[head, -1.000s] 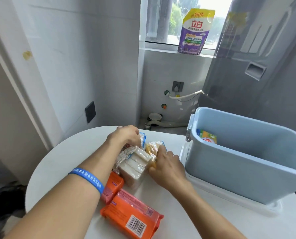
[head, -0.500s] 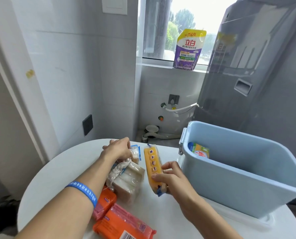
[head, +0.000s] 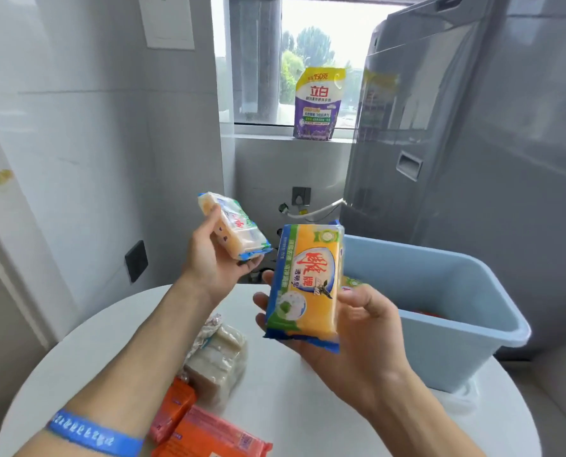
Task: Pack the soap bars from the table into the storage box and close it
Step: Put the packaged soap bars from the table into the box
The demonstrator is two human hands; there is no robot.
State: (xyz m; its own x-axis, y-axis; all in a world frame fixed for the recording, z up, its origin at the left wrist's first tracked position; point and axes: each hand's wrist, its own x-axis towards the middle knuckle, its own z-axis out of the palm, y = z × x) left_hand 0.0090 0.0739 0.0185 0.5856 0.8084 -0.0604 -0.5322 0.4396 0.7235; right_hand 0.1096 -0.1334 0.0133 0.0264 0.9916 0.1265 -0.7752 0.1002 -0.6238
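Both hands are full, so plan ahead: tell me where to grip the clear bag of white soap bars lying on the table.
Grip the clear bag of white soap bars across its long sides, coming from above. It lies flat on the table, top face exposed; orange soap packs crowd its near end. The gathered plastic at the far end looks loose, so likely a poorer hold.

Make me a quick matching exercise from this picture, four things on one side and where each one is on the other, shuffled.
Things:
1. yellow soap bar
2. white soap bar
3. orange soap packs
4. detergent pouch

Places:
A. on the windowsill
B. in the left hand
C. lying on the white table
D. in the right hand

Pairs: 1-D, 2-B, 3-C, 4-A
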